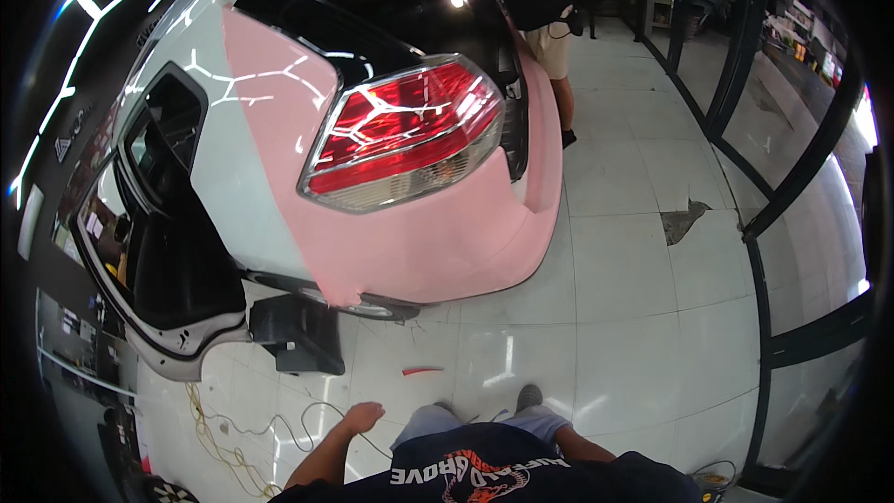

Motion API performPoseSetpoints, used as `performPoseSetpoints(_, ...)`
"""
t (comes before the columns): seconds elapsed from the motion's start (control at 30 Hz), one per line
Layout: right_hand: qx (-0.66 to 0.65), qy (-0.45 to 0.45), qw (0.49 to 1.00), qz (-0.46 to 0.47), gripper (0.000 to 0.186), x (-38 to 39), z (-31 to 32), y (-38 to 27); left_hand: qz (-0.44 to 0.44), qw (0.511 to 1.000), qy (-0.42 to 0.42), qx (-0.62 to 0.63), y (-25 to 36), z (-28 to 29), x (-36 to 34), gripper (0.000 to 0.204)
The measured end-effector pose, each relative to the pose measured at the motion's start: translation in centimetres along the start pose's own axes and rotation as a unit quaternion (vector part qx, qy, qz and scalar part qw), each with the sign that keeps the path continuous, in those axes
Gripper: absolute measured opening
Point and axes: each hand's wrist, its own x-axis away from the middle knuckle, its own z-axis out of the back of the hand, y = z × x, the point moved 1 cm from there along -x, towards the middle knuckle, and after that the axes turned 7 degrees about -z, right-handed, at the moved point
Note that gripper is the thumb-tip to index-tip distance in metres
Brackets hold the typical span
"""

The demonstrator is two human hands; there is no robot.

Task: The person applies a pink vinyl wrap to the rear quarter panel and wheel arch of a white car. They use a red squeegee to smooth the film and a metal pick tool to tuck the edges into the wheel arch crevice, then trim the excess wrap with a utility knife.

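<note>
My left hand (364, 416) hangs low over the tiled floor beside my left leg. Its fingers look curled together, and I see nothing in them. Of my right arm only a stretch of forearm (587, 448) shows at my right hip; the hand itself is hidden. In front of me stands the rear corner of a white car (223, 158), touched by neither hand. Pink film (410, 242) covers the corner and the bumper around a red and clear tail light (410, 135). Between my left hand and the car lies a thin red strip (422, 371).
The car's side door (182, 270) stands open at left, close to a black box-like block (303, 335). A yellowish cord (214, 452) snakes over the floor near my left arm. Beyond the bumper stands another person (549, 51). Dark-framed glass panels (759, 186) line the right side; one floor tile is broken (684, 221).
</note>
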Motion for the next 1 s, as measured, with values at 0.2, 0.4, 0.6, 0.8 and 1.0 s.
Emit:
performPoseSetpoints(0.2, 0.060, -0.019, 0.998, -0.005, 0.045, 1.6, -1.0, -2.1, 0.027, 0.984, 0.174, 0.041, -3.8, 6.5, -1.5, 0.040)
performPoseSetpoints(0.4, 0.336, -0.055, 0.940, 0.014, 0.040, 7.6, -1.5, -4.7, -0.094, 0.886, 0.454, -0.012, -1.9, 30.7, -2.4, 0.031)
performPoseSetpoints(0.6, 0.289, 0.137, 0.937, -0.143, 0.027, 17.3, 4.9, -14.0, -0.264, 0.702, 0.643, -0.156, 0.5, 51.5, -2.0, 0.034)
performPoseSetpoints(0.8, -0.123, 0.489, 0.862, -0.061, 0.015, 14.2, 3.0, -20.9, -0.286, 0.589, 0.728, -0.204, 6.9, 65.0, -6.3, 0.046)
performPoseSetpoints(1.0, -0.517, 0.369, 0.772, 0.026, 0.020, 2.4, 0.4, -23.7, -0.240, 0.531, 0.771, -0.256, 8.2, 64.9, -13.3, 0.054)
